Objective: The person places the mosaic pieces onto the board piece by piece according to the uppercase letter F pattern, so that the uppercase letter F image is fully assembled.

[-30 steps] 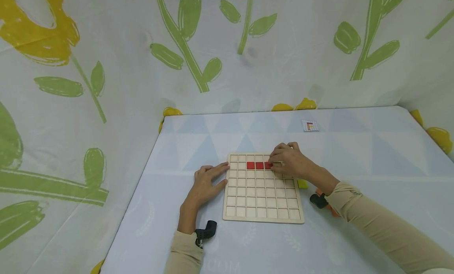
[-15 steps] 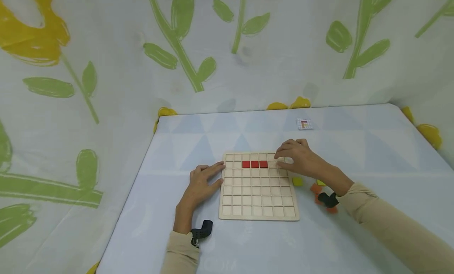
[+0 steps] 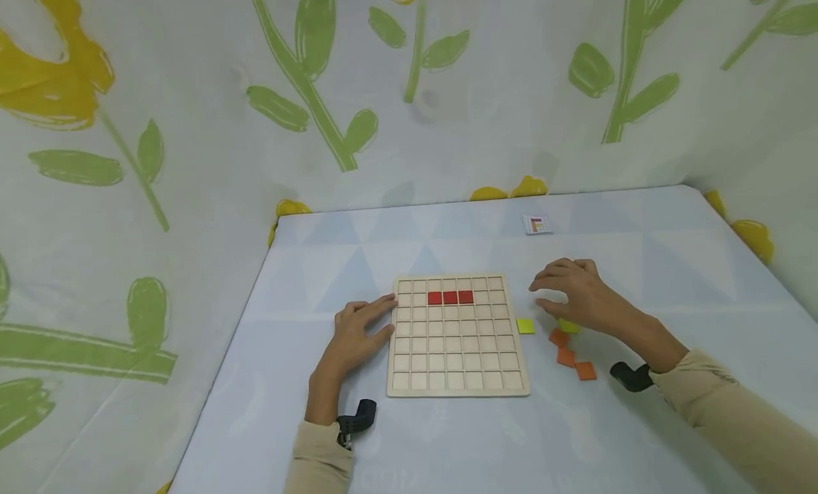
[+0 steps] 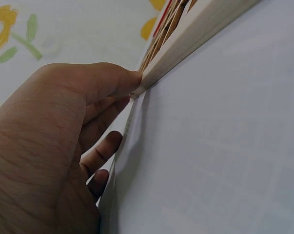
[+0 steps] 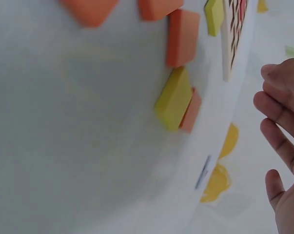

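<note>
Fingers of the right hand (image 3: 583,295) stand wide, holding nothing, between two and three o'clock from the gridded wooden board (image 3: 454,359) on the tabletop (image 3: 479,444). The left hand (image 3: 353,339), fingers relaxed, touches the board's edge around nine o'clock. Three red tiles (image 3: 450,297) sit in a row toward twelve; one yellow tile (image 3: 525,326) lies by three, orange tiles (image 3: 565,357) farther out.
</note>
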Motion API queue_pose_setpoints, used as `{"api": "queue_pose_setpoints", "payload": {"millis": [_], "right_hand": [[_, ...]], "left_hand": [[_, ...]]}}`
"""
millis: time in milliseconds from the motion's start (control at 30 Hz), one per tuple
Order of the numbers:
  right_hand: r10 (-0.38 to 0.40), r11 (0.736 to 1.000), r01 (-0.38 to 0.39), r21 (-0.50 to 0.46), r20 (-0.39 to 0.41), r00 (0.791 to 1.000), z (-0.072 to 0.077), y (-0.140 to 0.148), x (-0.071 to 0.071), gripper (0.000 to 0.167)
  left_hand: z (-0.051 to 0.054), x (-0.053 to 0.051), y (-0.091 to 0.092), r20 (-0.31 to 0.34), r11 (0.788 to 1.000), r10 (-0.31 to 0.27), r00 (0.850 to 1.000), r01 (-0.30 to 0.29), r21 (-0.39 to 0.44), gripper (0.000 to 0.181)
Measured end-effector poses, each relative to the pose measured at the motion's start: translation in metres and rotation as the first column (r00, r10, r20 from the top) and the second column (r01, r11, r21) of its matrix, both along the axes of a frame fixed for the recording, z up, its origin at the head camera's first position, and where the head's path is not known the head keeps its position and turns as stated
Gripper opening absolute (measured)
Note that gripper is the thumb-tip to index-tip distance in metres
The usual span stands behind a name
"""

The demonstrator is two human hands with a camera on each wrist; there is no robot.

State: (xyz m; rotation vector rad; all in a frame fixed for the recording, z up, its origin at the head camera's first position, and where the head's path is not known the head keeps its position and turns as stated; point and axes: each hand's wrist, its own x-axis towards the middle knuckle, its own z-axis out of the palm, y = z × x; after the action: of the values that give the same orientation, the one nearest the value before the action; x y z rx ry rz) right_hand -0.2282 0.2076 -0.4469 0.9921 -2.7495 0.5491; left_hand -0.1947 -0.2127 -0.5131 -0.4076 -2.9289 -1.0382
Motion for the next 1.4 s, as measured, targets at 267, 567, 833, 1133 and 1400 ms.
{"api": "queue_pose_setpoints", "payload": {"millis": [267,567,833,1133,1400], "right_hand": [[-0.070,0.997,0.070,0.017,0.046,0.996,-0.007,0.022,0.006,0.024],[-0.084,0.996,0.082,0.029,0.068,0.994,-0.017,0.039,0.007,0.022],[-0.067,0.997,0.062,0.047,0.123,0.990,-0.023,0.044,0.005,0.025],[-0.049,0.998,0.046,0.040,0.085,0.995,-0.026,0.043,0.004,0.023],[-0.007,1.000,0.007,0.008,0.007,1.000,-0.031,0.042,0.003,0.025]], "left_hand": [[-0.001,-0.001,0.000,0.002,1.000,0.001,1.000,-0.001,0.001,0.048],[-0.002,0.000,-0.001,0.010,1.000,0.006,1.000,-0.006,0.002,0.048],[-0.001,0.000,-0.001,-0.001,1.000,-0.001,1.000,0.001,0.009,0.047],[0.000,0.000,-0.001,0.005,1.000,-0.004,1.000,0.004,0.014,0.047],[0.001,0.001,0.000,0.005,1.000,0.003,1.000,-0.003,0.022,0.048]]}}
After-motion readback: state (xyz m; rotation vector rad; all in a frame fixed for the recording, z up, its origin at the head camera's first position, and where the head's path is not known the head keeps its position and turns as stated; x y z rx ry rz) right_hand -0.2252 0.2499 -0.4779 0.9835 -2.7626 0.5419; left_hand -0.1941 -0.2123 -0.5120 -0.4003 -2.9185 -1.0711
